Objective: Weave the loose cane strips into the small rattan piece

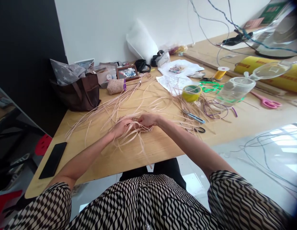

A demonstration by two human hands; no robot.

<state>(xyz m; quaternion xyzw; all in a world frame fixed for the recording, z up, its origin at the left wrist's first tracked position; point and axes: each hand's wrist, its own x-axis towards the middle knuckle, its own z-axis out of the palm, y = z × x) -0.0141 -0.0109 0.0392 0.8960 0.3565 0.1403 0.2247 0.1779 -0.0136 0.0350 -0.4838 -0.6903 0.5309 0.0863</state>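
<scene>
Near the table's front edge lies a small woven piece (148,128) of pale pink flat strips. Loose strip ends (139,138) fan out from it toward me and to the sides. My left hand (122,126) grips its left side, fingers curled around the weave. With bent fingers pressed together, my right hand (148,120) holds the strips at its upper right. Both hands partly cover the piece, and the fingertips are hidden. Beyond them, long loose strips (107,107) spread over the wooden table (160,147).
To the right lie a blue-handled cutting tool (195,117), black-handled scissors (200,130), yellow tape (191,93), pink scissors (269,102) and a clear plastic container (236,87). A brown bag (83,92), a woven pouch (115,86) and papers (176,83) stand behind. A black phone (53,159) lies left.
</scene>
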